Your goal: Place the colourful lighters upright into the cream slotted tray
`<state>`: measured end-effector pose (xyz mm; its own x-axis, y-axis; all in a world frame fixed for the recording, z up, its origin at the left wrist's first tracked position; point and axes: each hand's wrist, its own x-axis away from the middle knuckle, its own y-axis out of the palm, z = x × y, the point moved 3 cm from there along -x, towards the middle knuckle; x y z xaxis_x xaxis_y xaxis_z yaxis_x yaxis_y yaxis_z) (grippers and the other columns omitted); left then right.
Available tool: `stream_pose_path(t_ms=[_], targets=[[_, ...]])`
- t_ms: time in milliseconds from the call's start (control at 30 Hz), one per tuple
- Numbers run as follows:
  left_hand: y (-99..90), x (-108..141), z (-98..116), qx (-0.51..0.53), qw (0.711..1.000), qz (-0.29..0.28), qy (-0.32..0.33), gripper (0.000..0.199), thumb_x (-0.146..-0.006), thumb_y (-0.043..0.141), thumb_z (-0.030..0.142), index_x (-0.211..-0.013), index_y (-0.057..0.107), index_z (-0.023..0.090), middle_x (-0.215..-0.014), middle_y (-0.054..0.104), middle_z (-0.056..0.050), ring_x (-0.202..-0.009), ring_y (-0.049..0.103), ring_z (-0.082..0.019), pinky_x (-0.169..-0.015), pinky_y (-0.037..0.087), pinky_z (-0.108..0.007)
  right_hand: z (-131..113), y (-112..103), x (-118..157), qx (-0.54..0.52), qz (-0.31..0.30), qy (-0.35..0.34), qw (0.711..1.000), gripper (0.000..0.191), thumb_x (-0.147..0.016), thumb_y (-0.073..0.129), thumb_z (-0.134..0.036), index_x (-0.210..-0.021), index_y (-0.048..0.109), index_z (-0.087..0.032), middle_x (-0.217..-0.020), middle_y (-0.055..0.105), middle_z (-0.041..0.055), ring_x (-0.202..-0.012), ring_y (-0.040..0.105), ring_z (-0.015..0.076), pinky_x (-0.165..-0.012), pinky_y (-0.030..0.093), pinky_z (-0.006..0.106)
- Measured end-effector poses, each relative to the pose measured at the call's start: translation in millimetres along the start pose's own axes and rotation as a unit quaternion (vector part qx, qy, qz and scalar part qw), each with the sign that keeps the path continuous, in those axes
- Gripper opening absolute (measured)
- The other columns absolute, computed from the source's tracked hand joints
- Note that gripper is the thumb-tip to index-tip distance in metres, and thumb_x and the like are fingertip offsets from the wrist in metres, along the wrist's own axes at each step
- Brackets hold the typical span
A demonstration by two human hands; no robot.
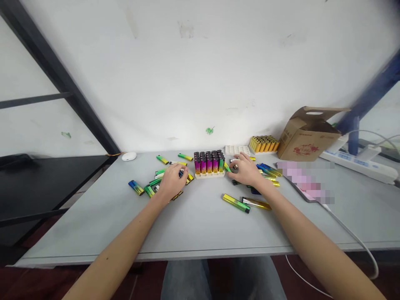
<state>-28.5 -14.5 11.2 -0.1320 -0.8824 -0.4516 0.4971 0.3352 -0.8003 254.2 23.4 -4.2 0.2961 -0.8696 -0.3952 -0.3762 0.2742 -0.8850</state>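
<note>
Grey table: L fingers half-curled on loose lighters, R fingers closed round dark lighter.

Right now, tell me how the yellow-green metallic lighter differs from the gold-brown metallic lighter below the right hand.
The yellow-green lighter shades yellow to green; the gold-brown lighter shades brown to gold. The first's dark cap points right, the second's left. Both lie flat on the grey table, glossy and slim.

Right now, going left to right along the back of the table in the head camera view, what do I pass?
white computer mouse → rack of upright lighters → white tray → packed yellow lighters → cardboard box → power strip
</note>
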Motion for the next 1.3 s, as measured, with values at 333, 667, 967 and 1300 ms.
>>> stream_pose_path(t_ms=[333, 667, 967, 1300], targets=[[1.1, -0.1, 0.1, 0.0, 1.0, -0.001, 0.001, 0.025, -0.092, 0.042, 0.032, -0.087, 0.063, 0.02, -0.093, 0.068, -0.008, -0.095, 0.059, -0.026, -0.087, 0.045, -0.04, -3.1, -8.6, -4.6, -0.026, 0.059, 0.058, 0.996, 0.02, -0.07, 0.064, -0.025, -0.086, 0.072, -0.017, -0.105, 0.069, 0.0133, -0.108, 0.059, 0.0319, -0.093, 0.045, 0.046], [-6.9, 1.0, 4.3, 0.025, 0.998, 0.047, 0.03, 0.028, -0.094, 0.039, 0.034, -0.087, 0.062, 0.02, -0.095, 0.068, -0.007, -0.094, 0.061, -0.024, -0.086, 0.046, -0.037, 16.3, -30.7, -13.4, -0.474, 0.174, 0.18, 0.844, 0.032, -0.075, 0.065, -0.048, -0.087, 0.064, -0.019, -0.091, 0.072, 0.0073, -0.089, 0.067, 0.0239, -0.082, 0.054, 0.039], [-17.2, 9.8, 24.0, 0.063, 0.99, 0.092, 0.089, 0.037, -0.096, 0.032, 0.033, -0.077, 0.061, 0.021, -0.081, 0.068, -0.005, -0.085, 0.062, -0.02, -0.086, 0.047, -0.035, -28.5, -42.6, -7.5, -0.63, 0.015, 0.138, 0.764, 0.041, -0.089, 0.036, -0.056, -0.107, 0.055, -0.025, -0.068, 0.055, -0.0002, -0.05, 0.049, 0.0148, -0.046, 0.042, 0.028], [-14.0, 17.4, 43.0, 0.168, 0.97, 0.096, 0.15, 0.042, -0.097, 0.032, 0.039, -0.076, 0.064, 0.021, -0.085, 0.067, -0.008, -0.082, 0.063, -0.018, -0.076, 0.052, -0.033, -51.2, -35.0, -2.0, -0.581, -0.069, 0.075, 0.807, 0.047, -0.093, 0.031, -0.044, -0.108, 0.067, -0.018, -0.078, 0.069, 0.009, -0.082, 0.065, 0.023, -0.071, 0.051, 0.036]])
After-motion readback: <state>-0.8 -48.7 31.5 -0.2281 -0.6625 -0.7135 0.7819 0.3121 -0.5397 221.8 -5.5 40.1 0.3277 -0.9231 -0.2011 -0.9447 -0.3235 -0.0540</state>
